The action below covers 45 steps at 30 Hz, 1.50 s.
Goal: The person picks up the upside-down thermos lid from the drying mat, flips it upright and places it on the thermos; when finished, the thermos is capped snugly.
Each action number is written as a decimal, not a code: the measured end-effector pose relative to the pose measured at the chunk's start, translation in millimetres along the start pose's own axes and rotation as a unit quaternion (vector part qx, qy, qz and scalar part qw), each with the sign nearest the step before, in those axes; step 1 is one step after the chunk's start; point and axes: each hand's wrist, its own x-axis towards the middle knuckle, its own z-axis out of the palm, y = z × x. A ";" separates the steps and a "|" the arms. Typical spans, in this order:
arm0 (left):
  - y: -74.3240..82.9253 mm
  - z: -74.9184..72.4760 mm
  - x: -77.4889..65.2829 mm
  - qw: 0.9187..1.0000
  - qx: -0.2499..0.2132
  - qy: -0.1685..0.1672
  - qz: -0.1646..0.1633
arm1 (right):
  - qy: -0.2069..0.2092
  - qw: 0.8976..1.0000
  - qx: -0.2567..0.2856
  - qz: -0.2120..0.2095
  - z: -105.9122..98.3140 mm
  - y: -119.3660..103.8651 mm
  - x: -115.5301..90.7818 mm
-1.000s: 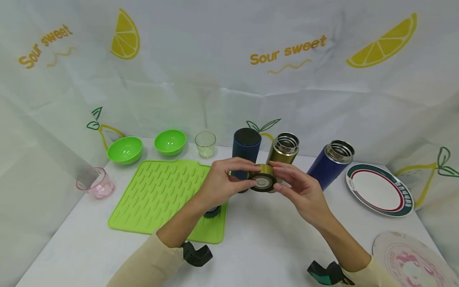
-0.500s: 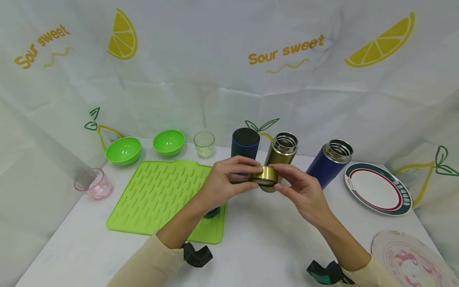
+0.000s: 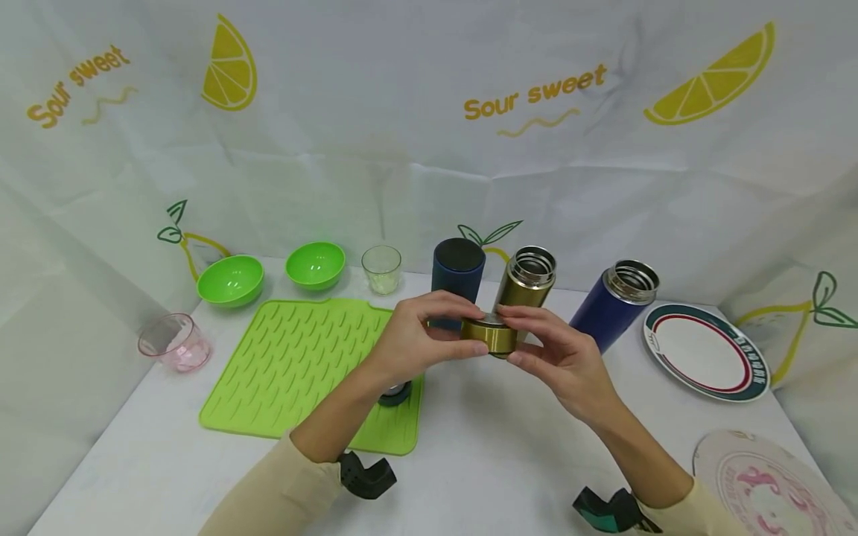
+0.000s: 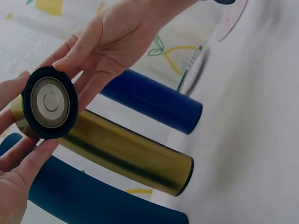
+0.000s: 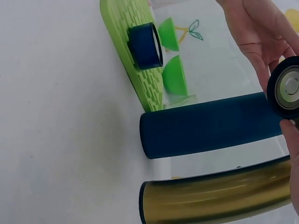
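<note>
Both hands hold a gold bottle lid (image 3: 497, 339) up in front of the bottles in the head view. My left hand (image 3: 410, 336) pinches its left side between thumb and fingers, and my right hand (image 3: 564, 348) pinches the right side. The left wrist view shows the lid's underside, a silver disc (image 4: 50, 102) inside a black ring. Close behind stands the gold bottle (image 3: 525, 286), its steel mouth uncovered. To its left is a dark blue bottle (image 3: 459, 272) with a flat black top; to its right, an uncovered blue bottle (image 3: 611, 311).
A green drying mat (image 3: 302, 365) lies on the left, bearing a dark blue lid (image 5: 145, 46). Behind it are two green bowls (image 3: 231, 281) and a clear glass (image 3: 383, 272). A pink glass (image 3: 179, 344) stands far left; two plates (image 3: 704, 353) are at the right.
The lid has been tilted between the hands: its underside faced the head camera a second ago, and now its gold side and top edge show. Both hands stay in nearly the same place.
</note>
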 end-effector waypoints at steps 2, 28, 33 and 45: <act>0.4 -0.2 -0.4 1.000 -0.004 0.000 0.008 | 0.003 1.000 0.003 0.006 -1.5 0.2 -0.3; -2.0 4.7 -1.1 0.983 0.122 -0.042 0.133 | 0.037 0.999 -0.003 -0.019 4.9 7.6 -4.5; -3.1 2.3 -3.2 0.985 0.106 -0.037 0.129 | 0.022 0.999 -0.040 -0.003 2.4 3.4 -4.3; -2.3 -9.3 -9.7 0.990 0.071 -0.025 0.116 | 0.163 0.983 -0.059 -0.068 -11.2 -2.1 17.3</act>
